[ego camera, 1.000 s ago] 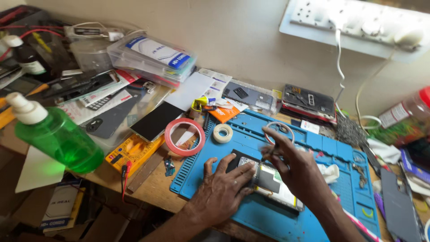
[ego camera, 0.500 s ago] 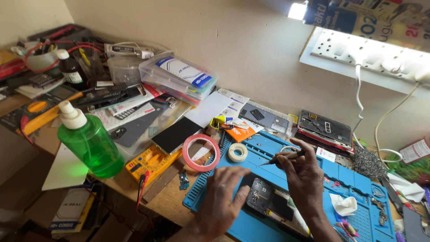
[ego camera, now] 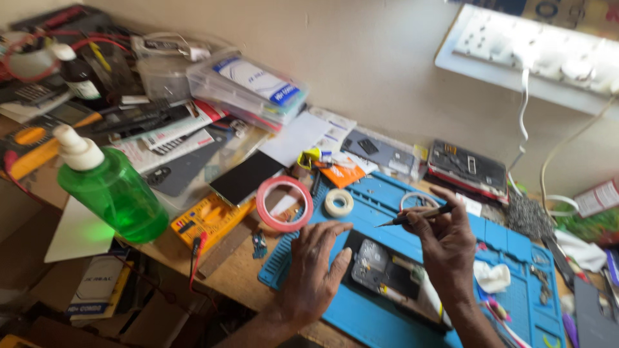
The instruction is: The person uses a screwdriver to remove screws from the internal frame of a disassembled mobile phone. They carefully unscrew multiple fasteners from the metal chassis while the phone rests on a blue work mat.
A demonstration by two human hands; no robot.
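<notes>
Raised right hand (ego camera: 445, 241) grips tweezers (ego camera: 416, 216) above phone (ego camera: 393, 277).

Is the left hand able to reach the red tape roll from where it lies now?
Probably yes. The left hand rests on the blue mat, and the red tape roll lies just beyond its fingertips with nothing between.

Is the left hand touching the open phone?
Touching. In the head view the left hand lies flat on the blue mat, its thumb pressed against the phone edge.
</notes>
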